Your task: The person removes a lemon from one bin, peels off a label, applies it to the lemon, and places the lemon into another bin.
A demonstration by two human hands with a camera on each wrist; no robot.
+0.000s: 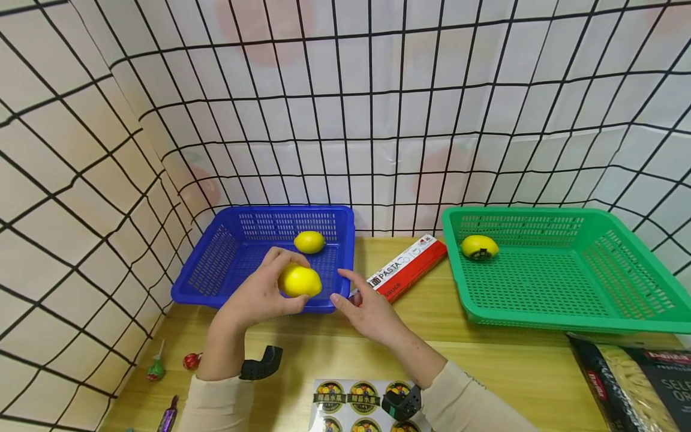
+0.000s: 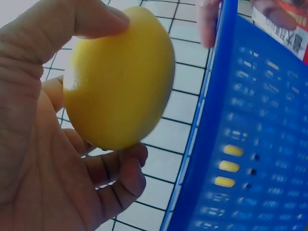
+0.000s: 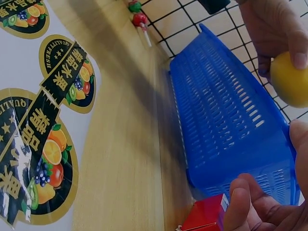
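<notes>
My left hand (image 1: 259,294) grips a yellow lemon (image 1: 299,281) (image 2: 120,79) (image 3: 291,79) just above the front rim of the blue basket (image 1: 216,276) (image 2: 250,144) (image 3: 226,110). A second lemon (image 1: 309,242) lies inside that basket near its back. My right hand (image 1: 363,303) hovers open beside the basket's front right corner, fingers relaxed, holding nothing, close to the held lemon. A third lemon (image 1: 479,246) with a dark sticker lies in the green basket (image 1: 567,282) at the right.
A red and white pasta sauce box (image 1: 407,268) (image 3: 204,216) lies between the baskets. A fruit sticker sheet (image 1: 353,405) (image 3: 43,120) lies at the table's front edge. Lollipops (image 1: 191,360) (image 3: 139,19) sit at front left, a pasta bag (image 1: 637,384) at front right. Wire grid walls surround the table.
</notes>
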